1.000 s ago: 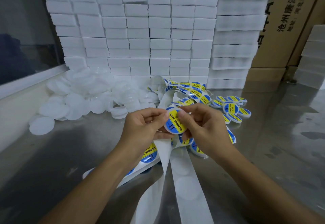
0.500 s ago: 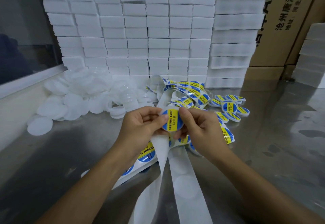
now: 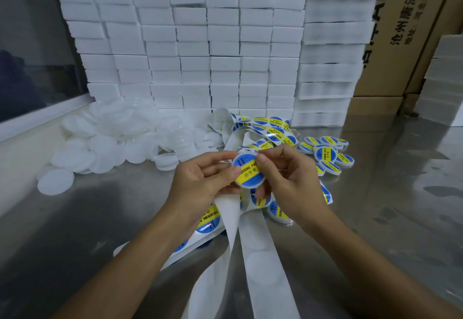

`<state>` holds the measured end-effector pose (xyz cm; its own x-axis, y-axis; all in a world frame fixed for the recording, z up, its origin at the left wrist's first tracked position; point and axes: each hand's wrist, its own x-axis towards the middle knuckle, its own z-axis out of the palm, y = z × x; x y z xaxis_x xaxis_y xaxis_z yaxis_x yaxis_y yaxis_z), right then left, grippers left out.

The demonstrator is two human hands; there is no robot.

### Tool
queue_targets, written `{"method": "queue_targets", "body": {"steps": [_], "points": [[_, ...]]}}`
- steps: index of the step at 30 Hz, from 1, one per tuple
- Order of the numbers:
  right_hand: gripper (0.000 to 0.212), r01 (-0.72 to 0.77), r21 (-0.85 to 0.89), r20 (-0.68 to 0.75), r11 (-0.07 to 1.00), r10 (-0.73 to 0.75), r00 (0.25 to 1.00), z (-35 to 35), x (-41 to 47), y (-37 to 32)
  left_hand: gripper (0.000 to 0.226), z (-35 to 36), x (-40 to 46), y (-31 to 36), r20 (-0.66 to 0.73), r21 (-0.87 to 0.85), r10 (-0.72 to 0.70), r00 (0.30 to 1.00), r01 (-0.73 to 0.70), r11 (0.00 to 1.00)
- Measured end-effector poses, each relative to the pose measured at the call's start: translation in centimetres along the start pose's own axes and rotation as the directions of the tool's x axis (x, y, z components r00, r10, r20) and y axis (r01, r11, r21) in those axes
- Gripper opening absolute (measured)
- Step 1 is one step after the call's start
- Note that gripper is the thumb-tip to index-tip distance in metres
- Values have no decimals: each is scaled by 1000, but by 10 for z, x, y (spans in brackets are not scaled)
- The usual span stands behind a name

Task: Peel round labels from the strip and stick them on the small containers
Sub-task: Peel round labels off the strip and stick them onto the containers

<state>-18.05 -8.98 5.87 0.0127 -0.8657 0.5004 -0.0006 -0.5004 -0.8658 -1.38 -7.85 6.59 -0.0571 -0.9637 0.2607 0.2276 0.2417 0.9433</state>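
Holding one small round container [image 3: 249, 173] up over the middle of the counter [image 3: 400, 193], both hands meet at chest height above the tangle of label strip. The left hand [image 3: 203, 183] has its fingers [image 3: 220, 158] curled round the container's left edge, with the thumb pressed at its side, and the same hand also seems to pin the white backing strip [image 3: 226, 218] against the palm. The right hand [image 3: 288, 180] pinches the container from the right, its thumb lying on the blue and yellow label [image 3: 246, 168] that covers the lid; the printing reads "SOLDERING PASTE". Below the hands, two lengths of bare backing paper [image 3: 263, 263] run down toward the near edge, showing pale circles where labels were lifted. A stretch of strip with unpeeled labels [image 3: 208, 218] lies under the left wrist, and more loops of it [image 3: 270, 128] are heaped just behind the hands. Labelled containers [image 3: 325, 154] lie in a small cluster to the right of that heap, a few more sit under the right hand [image 3: 278, 212], and a pile of plain white containers and lids [image 3: 112, 138] spreads to the left. Stacked white foam blocks [image 3: 200, 50] form a wall at the back, with cardboard cartons [image 3: 400, 30] behind them.
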Motion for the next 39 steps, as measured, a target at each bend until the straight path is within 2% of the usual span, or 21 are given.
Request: {"method": "queue_targets", "body": {"steps": [4, 7, 9, 12, 14, 17, 19, 21, 22, 25, 28, 31, 34, 39], "points": [[1, -9, 7, -15, 1000, 9, 1000, -1, 1, 1, 33, 2, 0, 1, 12, 0, 4, 1000, -4, 1000], [21, 10, -43, 14, 999, -9, 1000, -2, 0, 1, 24, 0, 1, 0, -51, -8, -2, 999, 2, 1000], [39, 65, -137, 52, 988, -58, 997, -3, 0, 3, 20, -1, 2, 0, -77, -14, -9, 997, 8, 1000], [56, 264, -378, 119, 887, -237, 964, -3, -2, 6, 20, -2, 2, -1, -87, -18, -12, 996, 11, 1000], [61, 347, -459, 140, 818, -319, 937, -4, -1, 6, 21, -2, 3, -2, -92, -7, -19, 996, 18, 1000], [55, 454, -549, 178, 701, -433, 884, -7, 0, 6, 25, -2, 3, -2, -86, 4, -24, 996, 25, 1000], [46, 474, -585, 172, 658, -470, 866, -7, 0, 7, 26, -1, 2, -3, -84, 8, -17, 996, 18, 1000], [38, 447, -575, 132, 685, -461, 877, -11, 2, 7, 15, 0, 3, -5, -125, 95, 41, 991, -29, 995], [34, 425, -569, 101, 704, -453, 886, -15, 4, 8, 7, -1, 4, -7, -166, 204, 107, 980, -72, 976], [26, 269, -627, -57, 731, -388, 920, -44, 17, 16, 9, -8, 8, -13, -235, 536, 301, 924, -135, 833], [22, 33, -743, -180, 668, -248, 952, -83, 26, 36, 18, -13, 10, -18, -266, 632, 239, 934, -18, 775], [21, -138, -786, -290, 602, -163, 943, -110, 32, 56, 29, -15, 11, -24, -292, 688, 142, 946, 104, 719], [18, -243, -803, -353, 545, -104, 930, -123, 36, 71, 39, -16, 12, -25, -289, 687, 62, 955, 162, 708], [22, -363, -828, -359, 428, 94, 929, -132, 38, 87, 37, -16, 11, -26, -288, 689, 9, 958, 200, 697]]}}
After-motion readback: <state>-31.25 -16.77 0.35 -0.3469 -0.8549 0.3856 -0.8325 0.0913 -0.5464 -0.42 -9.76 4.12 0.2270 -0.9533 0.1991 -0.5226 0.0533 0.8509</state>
